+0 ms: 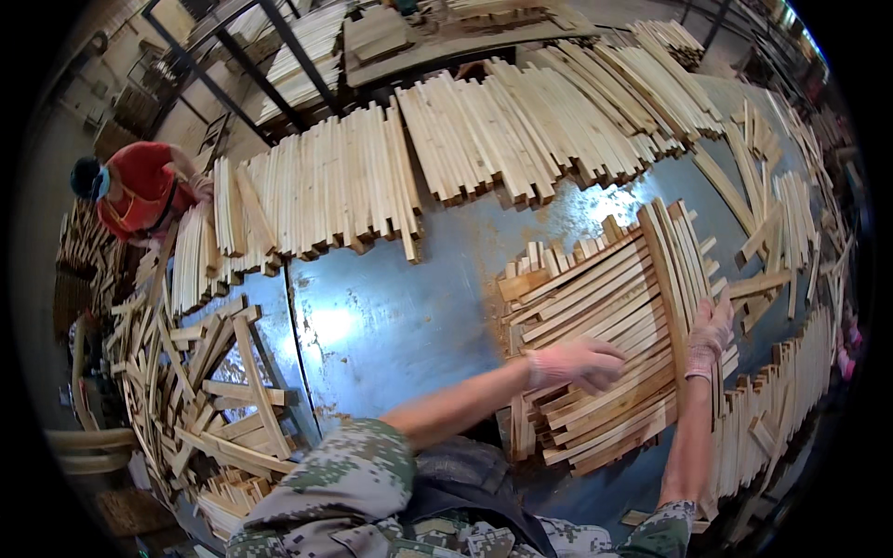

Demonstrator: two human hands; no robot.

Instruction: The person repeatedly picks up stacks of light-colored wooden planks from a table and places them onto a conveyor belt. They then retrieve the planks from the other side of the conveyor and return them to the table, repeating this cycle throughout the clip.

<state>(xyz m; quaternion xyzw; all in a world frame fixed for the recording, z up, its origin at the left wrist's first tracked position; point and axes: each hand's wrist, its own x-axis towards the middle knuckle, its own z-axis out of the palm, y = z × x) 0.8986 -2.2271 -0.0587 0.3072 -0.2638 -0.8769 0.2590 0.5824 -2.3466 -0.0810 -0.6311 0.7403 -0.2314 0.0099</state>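
Note:
My left hand (581, 364), in a pale thin glove, is over a stack of wooden strips (595, 312) with its fingers stretched toward the right. Nothing shows in it. The strips lie side by side across the metal table, with longer strips (662, 288) laid crosswise at their right end. My right hand (710, 335), gloved too, is at the outer side of these crosswise strips, its fingers closed along a wooden strip. Part of that grip is hidden from view.
Long rows of strips (321, 181) line the far side of the blue-grey metal table (400, 316). Loose pieces (219, 381) are heaped at the left; more strips (781, 409) stand at the right. A person in red (139, 191) works at the far left, near dark metal bars (251, 70).

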